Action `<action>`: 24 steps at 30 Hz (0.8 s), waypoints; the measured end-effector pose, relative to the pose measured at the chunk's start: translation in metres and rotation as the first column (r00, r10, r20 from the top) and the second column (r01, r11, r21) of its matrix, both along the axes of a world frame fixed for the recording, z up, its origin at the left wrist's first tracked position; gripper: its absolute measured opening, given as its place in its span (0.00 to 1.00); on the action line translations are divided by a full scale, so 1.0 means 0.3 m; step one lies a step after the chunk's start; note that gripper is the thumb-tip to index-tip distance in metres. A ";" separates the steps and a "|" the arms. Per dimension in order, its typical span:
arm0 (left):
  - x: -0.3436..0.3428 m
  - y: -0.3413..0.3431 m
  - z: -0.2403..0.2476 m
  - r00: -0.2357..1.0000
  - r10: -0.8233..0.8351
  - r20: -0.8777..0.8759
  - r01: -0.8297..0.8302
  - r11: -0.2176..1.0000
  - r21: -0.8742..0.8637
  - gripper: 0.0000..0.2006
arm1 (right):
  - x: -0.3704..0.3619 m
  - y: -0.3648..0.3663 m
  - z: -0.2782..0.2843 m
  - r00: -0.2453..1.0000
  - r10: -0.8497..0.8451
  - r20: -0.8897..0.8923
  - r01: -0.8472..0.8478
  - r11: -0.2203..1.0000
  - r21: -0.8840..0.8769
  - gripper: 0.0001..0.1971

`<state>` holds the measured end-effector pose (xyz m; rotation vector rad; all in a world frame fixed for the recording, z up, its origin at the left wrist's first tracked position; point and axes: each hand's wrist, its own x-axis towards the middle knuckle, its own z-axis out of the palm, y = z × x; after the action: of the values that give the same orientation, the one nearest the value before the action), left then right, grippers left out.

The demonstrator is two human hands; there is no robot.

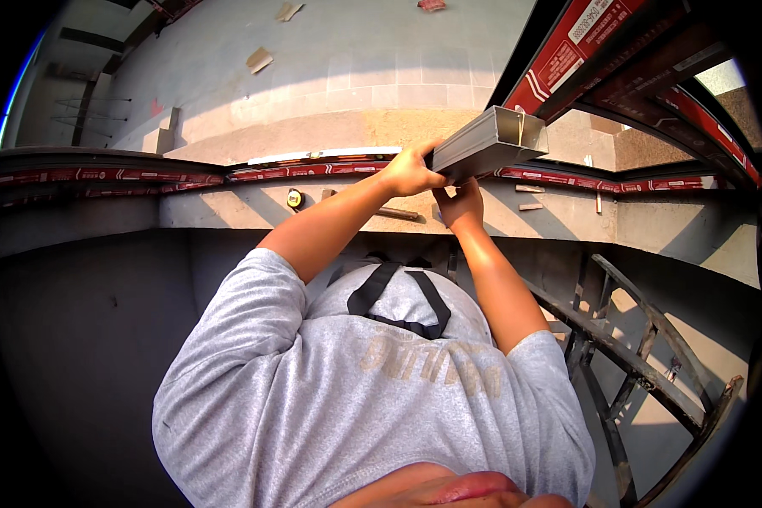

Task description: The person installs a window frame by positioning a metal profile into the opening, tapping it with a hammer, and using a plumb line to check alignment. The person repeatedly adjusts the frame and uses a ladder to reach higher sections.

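A hollow grey metal profile (474, 146) stands up from the window frame, its open end toward me. My left hand (411, 173) is closed around its left side, with the thumb along the near face. Just below and to the right, my right hand (463, 206) is closed at the lower part of the same profile; its fingertips are partly hidden. Under my forearms, a hammer (389, 212) with a wooden handle lies on the concrete sill (245, 212). A yellow and black tape measure (295, 199) sits left of it.
Red protective film covers the window frame (313, 169), and a long spirit level (322, 156) rests along it. Red-wrapped frame bars (559, 63) rise at the upper right. Small wood pieces (531, 207) lie on the sill. A dark metal ladder (635, 364) stands at lower right.
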<state>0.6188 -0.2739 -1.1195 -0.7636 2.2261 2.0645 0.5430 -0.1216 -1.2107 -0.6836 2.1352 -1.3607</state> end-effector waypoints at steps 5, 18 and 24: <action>0.077 -0.056 -0.237 0.997 0.067 0.028 -0.067 0.998 0.000 0.31 | -0.012 -0.031 -0.021 0.996 0.072 -0.054 -0.067 0.993 0.098 0.25; 0.017 -0.122 -0.174 0.988 0.121 0.096 -0.102 0.977 -0.186 0.31 | -0.049 -0.103 0.091 0.984 0.136 -0.111 -0.132 0.990 0.044 0.27; -0.003 -0.152 -0.151 0.997 0.077 0.002 -0.074 0.968 -0.239 0.42 | -0.041 -0.082 0.068 0.994 0.096 0.043 -0.101 0.984 0.148 0.34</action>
<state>0.6179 -0.3195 -1.1648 -0.8848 2.5077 1.8361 0.5306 -0.1463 -1.1904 -0.6895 2.1205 -1.1391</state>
